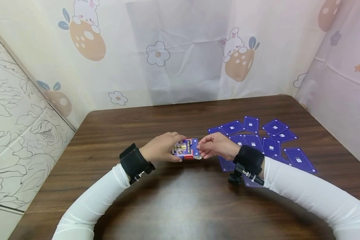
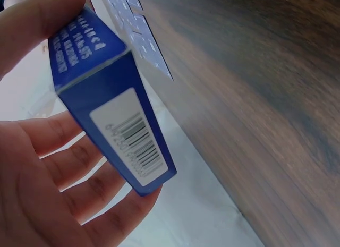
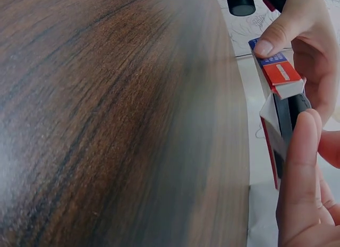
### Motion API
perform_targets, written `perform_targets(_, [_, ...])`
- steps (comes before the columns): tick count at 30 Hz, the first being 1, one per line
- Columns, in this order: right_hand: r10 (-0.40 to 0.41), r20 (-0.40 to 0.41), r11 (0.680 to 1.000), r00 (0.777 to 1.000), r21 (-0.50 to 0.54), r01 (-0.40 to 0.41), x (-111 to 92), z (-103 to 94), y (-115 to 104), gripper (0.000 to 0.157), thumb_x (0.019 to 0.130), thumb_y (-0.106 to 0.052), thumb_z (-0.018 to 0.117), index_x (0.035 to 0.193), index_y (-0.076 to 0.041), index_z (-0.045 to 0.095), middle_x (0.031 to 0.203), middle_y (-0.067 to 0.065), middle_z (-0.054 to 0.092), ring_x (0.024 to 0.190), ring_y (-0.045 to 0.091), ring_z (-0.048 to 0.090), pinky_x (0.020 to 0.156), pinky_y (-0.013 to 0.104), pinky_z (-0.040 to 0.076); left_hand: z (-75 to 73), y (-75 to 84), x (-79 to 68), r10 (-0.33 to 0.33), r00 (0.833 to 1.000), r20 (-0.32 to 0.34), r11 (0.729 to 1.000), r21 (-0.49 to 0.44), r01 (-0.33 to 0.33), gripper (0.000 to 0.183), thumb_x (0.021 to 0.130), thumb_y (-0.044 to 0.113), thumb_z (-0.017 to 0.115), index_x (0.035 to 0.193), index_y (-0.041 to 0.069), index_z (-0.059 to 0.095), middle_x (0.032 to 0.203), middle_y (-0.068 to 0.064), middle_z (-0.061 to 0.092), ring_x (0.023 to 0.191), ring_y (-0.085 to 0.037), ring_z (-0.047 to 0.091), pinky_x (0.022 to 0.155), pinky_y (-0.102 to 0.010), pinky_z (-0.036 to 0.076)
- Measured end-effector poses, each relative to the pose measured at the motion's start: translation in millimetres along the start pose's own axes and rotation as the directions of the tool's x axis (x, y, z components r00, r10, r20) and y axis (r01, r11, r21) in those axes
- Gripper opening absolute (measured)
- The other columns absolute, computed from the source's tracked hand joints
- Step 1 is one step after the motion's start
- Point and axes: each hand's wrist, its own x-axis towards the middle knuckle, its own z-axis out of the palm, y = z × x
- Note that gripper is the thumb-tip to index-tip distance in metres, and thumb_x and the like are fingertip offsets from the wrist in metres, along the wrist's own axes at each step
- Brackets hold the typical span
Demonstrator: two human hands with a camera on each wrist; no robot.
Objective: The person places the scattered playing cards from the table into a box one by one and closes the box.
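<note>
A small blue and red card box (image 1: 184, 148) with a printed picture is held up over the table by my left hand (image 1: 163, 146). In the left wrist view, the thumb lies on one side of the box (image 2: 106, 98) and the fingers support it from below; a white barcode label (image 2: 132, 135) faces the camera. My right hand (image 1: 217, 146) pinches at the opposite, open end, fingertips right at its edge. The right wrist view shows a red and white side flap (image 3: 284, 79) folded out there and a dark opening; I cannot tell whether the fingertips hold a flap or a card.
Several purple-backed cards (image 1: 275, 127) lie spread on the right of the brown wooden table (image 1: 180, 200), some overlapping, some partly under the right wrist and forearm. A patterned curtain (image 1: 180, 76) hangs behind the table's far edge, and a flower-patterned panel (image 1: 27, 133) stands at the left.
</note>
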Motion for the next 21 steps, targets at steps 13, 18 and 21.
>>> perform_targets(13, [0.001,-0.020,0.999,1.000,-0.049,-0.002,-2.7,8.1,-4.6,0.021,0.086,-0.010,0.061,0.100,0.005,0.062,0.079,0.016,0.063,0.065,0.020,0.062,0.067,0.037,0.050,-0.2,6.1,0.3,0.000,1.000,-0.006,1.000,0.013,0.000,0.071,0.071,0.040,0.074,0.128,0.010,0.044,0.109,-0.001,0.053,0.091,-0.012,0.045,0.075,-0.027,0.041])
perform_targets(18, [-0.015,-0.024,0.996,1.000,-0.087,0.013,-5.5,5.6,-6.0,0.022,0.087,-0.009,0.060,0.102,0.006,0.061,0.080,0.016,0.063,0.065,0.020,0.062,0.069,0.042,0.049,-0.8,6.1,-0.7,0.007,1.000,-0.013,1.000,0.006,-0.007,0.072,0.070,0.040,0.075,0.128,0.009,0.045,0.109,-0.002,0.053,0.091,-0.012,0.046,0.076,-0.027,0.041])
perform_targets(21, [-0.029,-0.010,0.996,1.000,-0.085,0.028,-8.1,1.3,-7.7,0.024,0.087,-0.010,0.059,0.104,0.006,0.061,0.081,0.016,0.063,0.066,0.021,0.062,0.071,0.043,0.048,-0.7,5.1,-1.6,-0.001,1.000,-0.011,1.000,0.006,0.002,0.072,0.071,0.041,0.074,0.128,0.010,0.044,0.109,-0.002,0.053,0.092,-0.011,0.046,0.077,-0.027,0.041])
